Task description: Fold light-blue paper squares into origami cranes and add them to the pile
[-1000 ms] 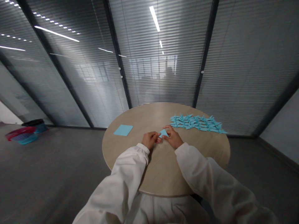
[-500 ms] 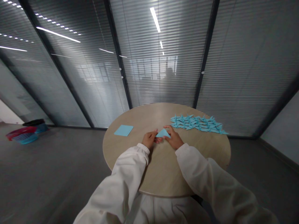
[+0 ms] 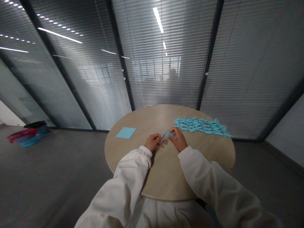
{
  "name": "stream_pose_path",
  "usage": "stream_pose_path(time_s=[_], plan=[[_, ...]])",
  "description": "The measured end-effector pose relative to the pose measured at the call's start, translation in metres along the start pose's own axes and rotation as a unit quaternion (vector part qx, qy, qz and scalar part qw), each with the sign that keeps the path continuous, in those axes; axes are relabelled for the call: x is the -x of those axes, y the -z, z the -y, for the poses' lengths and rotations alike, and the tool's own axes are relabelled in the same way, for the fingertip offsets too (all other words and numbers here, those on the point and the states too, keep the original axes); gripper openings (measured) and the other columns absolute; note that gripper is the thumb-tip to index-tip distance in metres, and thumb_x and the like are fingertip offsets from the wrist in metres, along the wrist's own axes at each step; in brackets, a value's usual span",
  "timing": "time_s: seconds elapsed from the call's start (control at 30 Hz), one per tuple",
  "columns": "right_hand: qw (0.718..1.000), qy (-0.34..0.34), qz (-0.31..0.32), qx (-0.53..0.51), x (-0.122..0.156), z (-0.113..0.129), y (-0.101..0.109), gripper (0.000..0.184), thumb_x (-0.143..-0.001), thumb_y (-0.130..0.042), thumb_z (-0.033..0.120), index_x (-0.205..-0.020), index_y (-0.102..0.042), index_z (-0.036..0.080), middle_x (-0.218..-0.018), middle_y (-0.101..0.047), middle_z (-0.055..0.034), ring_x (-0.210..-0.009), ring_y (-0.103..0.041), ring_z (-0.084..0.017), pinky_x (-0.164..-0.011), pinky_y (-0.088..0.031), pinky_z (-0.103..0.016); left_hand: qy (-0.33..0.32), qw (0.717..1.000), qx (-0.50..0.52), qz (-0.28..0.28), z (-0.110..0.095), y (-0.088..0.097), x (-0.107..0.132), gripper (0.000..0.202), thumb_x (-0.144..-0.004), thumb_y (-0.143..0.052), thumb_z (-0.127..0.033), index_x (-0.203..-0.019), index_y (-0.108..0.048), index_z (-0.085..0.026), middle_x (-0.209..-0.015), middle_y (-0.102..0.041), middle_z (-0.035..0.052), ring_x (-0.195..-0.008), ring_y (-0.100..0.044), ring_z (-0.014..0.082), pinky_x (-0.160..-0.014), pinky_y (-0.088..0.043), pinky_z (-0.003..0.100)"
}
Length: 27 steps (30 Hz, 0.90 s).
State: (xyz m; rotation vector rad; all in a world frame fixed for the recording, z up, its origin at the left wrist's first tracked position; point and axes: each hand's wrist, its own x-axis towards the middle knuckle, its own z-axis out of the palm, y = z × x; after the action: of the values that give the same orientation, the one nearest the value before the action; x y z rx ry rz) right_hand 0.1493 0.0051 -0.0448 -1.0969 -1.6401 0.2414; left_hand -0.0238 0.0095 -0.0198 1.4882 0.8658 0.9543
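Observation:
Between my two hands, just above the middle of the round table, is a piece of folded blue paper [image 3: 167, 134], partly opened and curved. My left hand [image 3: 154, 141] pinches its left side, fingers closed on the edge. On the other side my right hand [image 3: 178, 139] grips the paper with thumb and fingertips. A flat square of blue paper [image 3: 126, 133] lies to the left of my left hand. Beyond my right hand several folded blue paper cranes [image 3: 199, 124] sit close together in rows.
The round wooden table [image 3: 171, 177] stands before a glass wall [image 3: 163, 85] with blinds. On the floor at far left are a red and blue basket [image 3: 25, 137] and a dark-rimmed blue bin [image 3: 39, 127].
The paper between my hands was a flat triangle and now looks bent and partly opened. My fingers have shifted slightly on it; the square sheet and the cranes stay put.

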Motion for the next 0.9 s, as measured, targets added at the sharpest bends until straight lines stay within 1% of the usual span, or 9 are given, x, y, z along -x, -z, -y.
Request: stream_pose_path(time_s=[0.1, 0.27, 0.43, 0.67, 0.9], plan=[[1.0, 0.011, -0.003, -0.001, 0.0, -0.0013, -0.0003, 0.018, -0.075, -0.059, 0.026, -0.091, -0.051, 0.021, -0.094, -0.054, -0.0055, -0.092, -0.053, -0.021, -0.082, -0.045, -0.038, 0.0, 1.0, -0.002, 0.002, -0.0021, -0.0006, 0.0013, 0.051, -0.062, -0.068, -0.057, -0.079, -0.064, -0.009, -0.079, -0.068, 0.011, -0.066, -0.063, 0.0161, -0.053, -0.051, 0.024], [1.0, 0.021, 0.006, -0.011, 0.0003, 0.0003, -0.0007, 0.011, -0.075, -0.059, 0.026, -0.083, -0.054, 0.021, -0.093, -0.054, -0.005, -0.091, -0.053, -0.02, -0.083, -0.046, -0.038, -0.002, 1.0, 0.002, 0.007, -0.0007, 0.0002, 0.0, 0.048, -0.062, -0.069, -0.055, -0.078, -0.065, -0.009, -0.077, -0.068, 0.0094, -0.067, -0.063, 0.0157, -0.054, -0.051, 0.024], [1.0, 0.004, -0.011, -0.012, 0.0002, 0.003, 0.0005, 0.02, -0.076, -0.058, 0.026, -0.095, -0.052, 0.02, -0.095, -0.054, -0.0055, -0.09, -0.053, -0.02, -0.081, -0.047, -0.037, 0.003, 1.0, -0.002, 0.001, -0.0005, -0.0001, -0.0004, 0.05, -0.061, -0.07, -0.056, -0.079, -0.065, -0.009, -0.076, -0.068, 0.0099, -0.067, -0.062, 0.0164, -0.053, -0.05, 0.025], [1.0, 0.014, -0.001, -0.011, 0.0003, 0.0053, 0.0019, 0.017, -0.076, -0.059, 0.026, -0.091, -0.055, 0.02, -0.095, -0.054, -0.0059, -0.091, -0.053, -0.02, -0.081, -0.048, -0.037, -0.003, 1.0, -0.01, 0.008, -0.001, 0.0002, 0.0011, 0.047, -0.063, -0.069, -0.053, -0.079, -0.066, -0.009, -0.075, -0.068, 0.0093, -0.068, -0.063, 0.0165, -0.055, -0.051, 0.025], [0.999, 0.019, -0.002, -0.032, 0.0008, 0.0069, 0.0003, 0.015, -0.076, -0.061, 0.023, -0.091, -0.063, 0.022, -0.099, -0.052, -0.0069, -0.095, -0.053, -0.02, -0.079, -0.05, -0.035, 0.004, 1.0, -0.001, 0.018, 0.0053, 0.0013, -0.0016, 0.048, -0.058, -0.075, -0.05, -0.081, -0.065, -0.01, -0.072, -0.068, 0.0083, -0.067, -0.064, 0.0173, -0.052, -0.051, 0.024]])
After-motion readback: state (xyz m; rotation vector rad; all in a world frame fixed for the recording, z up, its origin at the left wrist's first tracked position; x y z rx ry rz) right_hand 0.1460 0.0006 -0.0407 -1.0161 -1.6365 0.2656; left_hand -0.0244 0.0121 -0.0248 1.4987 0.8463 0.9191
